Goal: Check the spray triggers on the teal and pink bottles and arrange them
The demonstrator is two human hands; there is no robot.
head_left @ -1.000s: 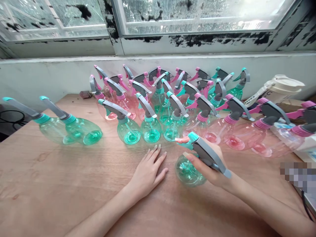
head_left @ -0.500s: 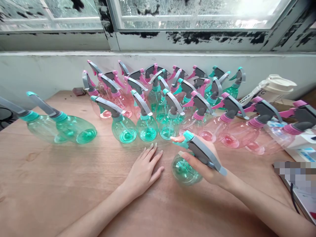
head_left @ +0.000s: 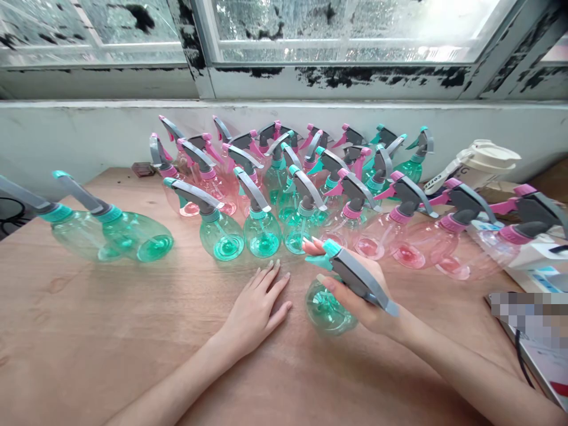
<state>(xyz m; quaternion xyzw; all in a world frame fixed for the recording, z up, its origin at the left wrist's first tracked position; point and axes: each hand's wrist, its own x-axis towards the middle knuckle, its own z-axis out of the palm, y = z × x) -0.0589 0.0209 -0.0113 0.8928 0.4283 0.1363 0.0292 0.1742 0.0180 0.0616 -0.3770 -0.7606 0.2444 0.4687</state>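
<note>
Your right grip is closed round the upper part of a green spray bottle; thumb on the near side, fingers passing behind the spray head, whose grey back lies over the grip; bottle is tilted, around mid-worktop, nearer you than the rows; can't tell whether its base touches down. Your left grip lies palm down on the worktop, fingers slightly spread, holding nothing; it's just left of the held bottle, fingertips just short of three green bottles in a row. Two more green bottles stand close together toward the left edge; pink bottles run from beside the three toward the right edge; a mixed pink-and-green cluster sits behind, toward the far edge; small brownish block by the far left corner, pale lidded cup toward the far right corner.
</note>
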